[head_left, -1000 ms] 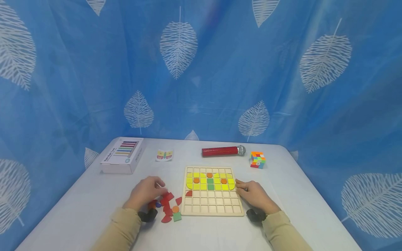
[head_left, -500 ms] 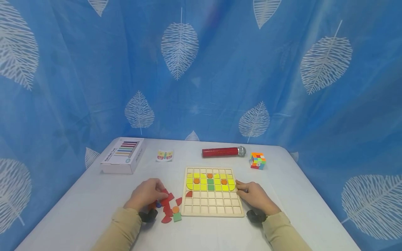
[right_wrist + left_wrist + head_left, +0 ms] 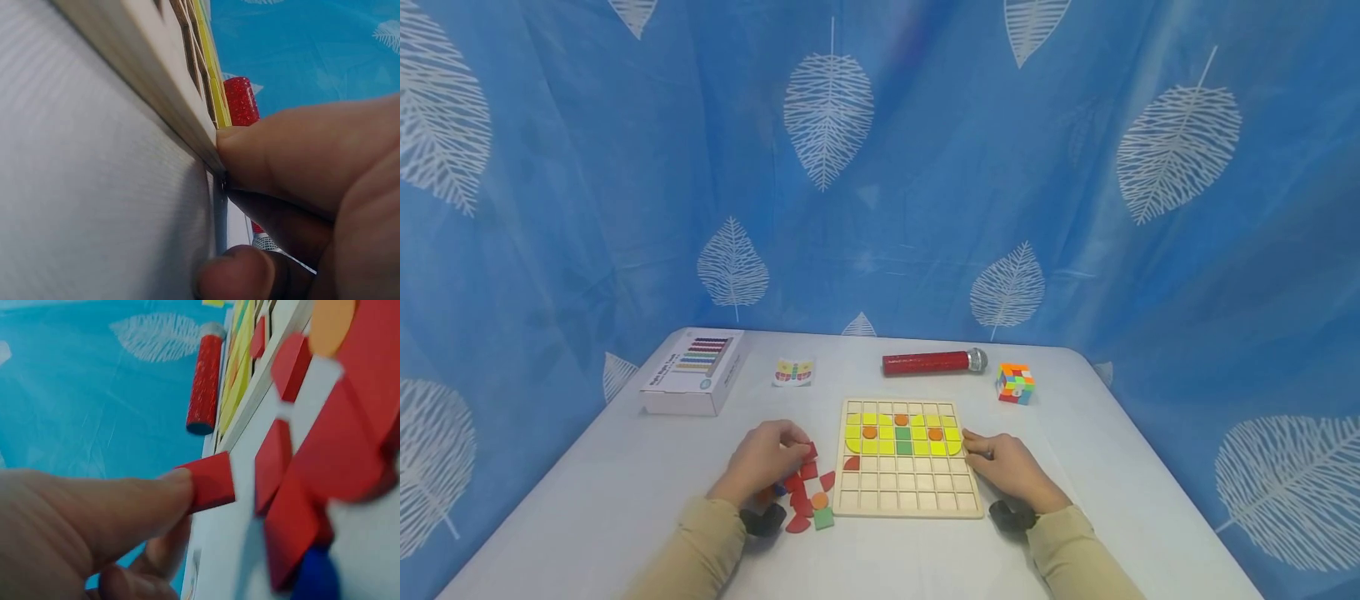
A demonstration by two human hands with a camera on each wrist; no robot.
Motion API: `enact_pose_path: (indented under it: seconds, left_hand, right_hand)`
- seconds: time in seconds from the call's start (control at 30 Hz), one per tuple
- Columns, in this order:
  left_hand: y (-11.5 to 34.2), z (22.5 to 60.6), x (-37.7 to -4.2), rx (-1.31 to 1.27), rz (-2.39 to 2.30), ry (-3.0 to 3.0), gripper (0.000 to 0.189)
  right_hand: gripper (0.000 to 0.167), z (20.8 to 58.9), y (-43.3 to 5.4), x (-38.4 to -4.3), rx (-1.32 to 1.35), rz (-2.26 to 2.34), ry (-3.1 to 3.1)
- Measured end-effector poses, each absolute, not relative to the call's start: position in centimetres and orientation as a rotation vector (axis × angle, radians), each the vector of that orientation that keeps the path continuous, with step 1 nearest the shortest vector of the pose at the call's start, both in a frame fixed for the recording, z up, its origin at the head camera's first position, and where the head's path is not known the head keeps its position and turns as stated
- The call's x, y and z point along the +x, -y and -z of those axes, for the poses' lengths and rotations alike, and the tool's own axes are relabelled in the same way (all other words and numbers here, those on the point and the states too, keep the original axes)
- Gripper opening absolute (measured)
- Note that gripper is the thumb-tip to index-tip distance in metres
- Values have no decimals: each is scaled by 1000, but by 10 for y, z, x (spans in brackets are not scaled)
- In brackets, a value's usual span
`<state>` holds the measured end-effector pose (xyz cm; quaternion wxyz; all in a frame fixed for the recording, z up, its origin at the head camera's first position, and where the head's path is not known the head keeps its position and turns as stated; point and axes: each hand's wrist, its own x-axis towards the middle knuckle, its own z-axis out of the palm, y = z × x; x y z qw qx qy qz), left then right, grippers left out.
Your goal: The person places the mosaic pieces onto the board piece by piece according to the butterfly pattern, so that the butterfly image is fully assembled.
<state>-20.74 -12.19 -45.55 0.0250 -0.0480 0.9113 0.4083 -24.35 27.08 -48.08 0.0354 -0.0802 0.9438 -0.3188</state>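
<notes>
Here, my left hand (image 3: 763, 460) is pinching a likely light, stiff tile (image 3: 215, 481) edgewise, my right hand (image 3: 1009, 468) the board's right edge (image 3: 976, 493).

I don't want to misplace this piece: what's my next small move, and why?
Probably set the red square tile pinched by your left hand on the wooden board, right of its red quarter-circle tile; the butterfly card shows red below yellow.

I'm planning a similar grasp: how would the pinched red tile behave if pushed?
The red tile is probably stiff: its straight edges show no bend. It looks light; a pinch holds it up. Flat-faced, it should slide rather than roll.
</notes>
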Motion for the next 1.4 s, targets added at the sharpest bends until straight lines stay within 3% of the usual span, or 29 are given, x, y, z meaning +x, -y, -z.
enact_pose_path:
  seconds: [0.73, 1.4]
  left_hand:
    - [58, 471, -222, 287, -1294, -2893, 6]
    - [52, 478, -225, 497, -900, -3059, 14]
  right_hand:
    - [37, 476, -271, -242, -220, 955, -2898]
    - [38, 476, -267, -241, -206, 964, -2889]
